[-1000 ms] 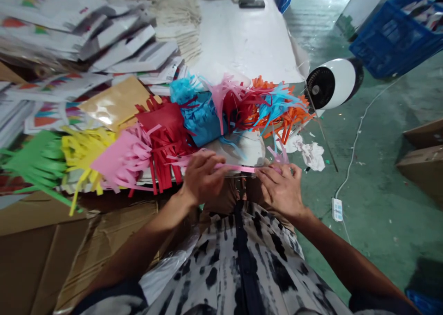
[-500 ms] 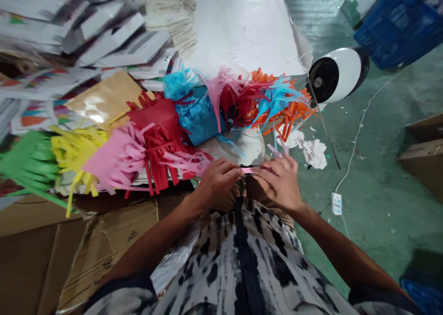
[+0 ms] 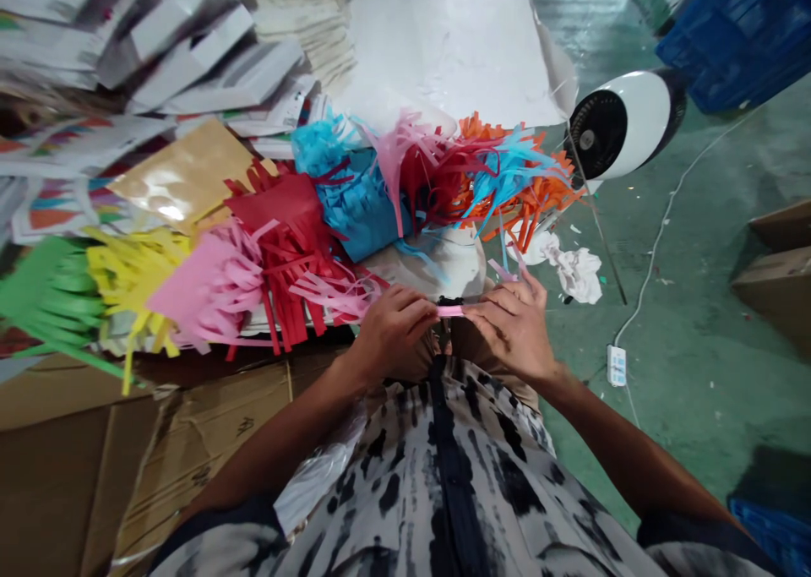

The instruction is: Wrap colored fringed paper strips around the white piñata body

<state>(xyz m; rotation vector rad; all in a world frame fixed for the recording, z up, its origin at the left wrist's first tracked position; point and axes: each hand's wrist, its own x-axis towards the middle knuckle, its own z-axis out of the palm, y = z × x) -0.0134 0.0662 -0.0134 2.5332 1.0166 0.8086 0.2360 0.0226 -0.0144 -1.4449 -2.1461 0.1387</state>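
One pink paper strip (image 3: 450, 311), pinched in our left hand (image 3: 394, 328) and our right hand (image 3: 514, 323).
Our hands sit slightly apart in front of our patterned shirt (image 3: 456, 459), a short stretch of strip showing between them. To our left we count one green bundle (image 3: 47, 285), one yellow bundle (image 3: 143, 277), one pink bundle (image 3: 203, 285) and one red bundle (image 3: 282, 214), all fringed; on our right, one fan (image 3: 643, 119) and one power strip (image 3: 617, 366).
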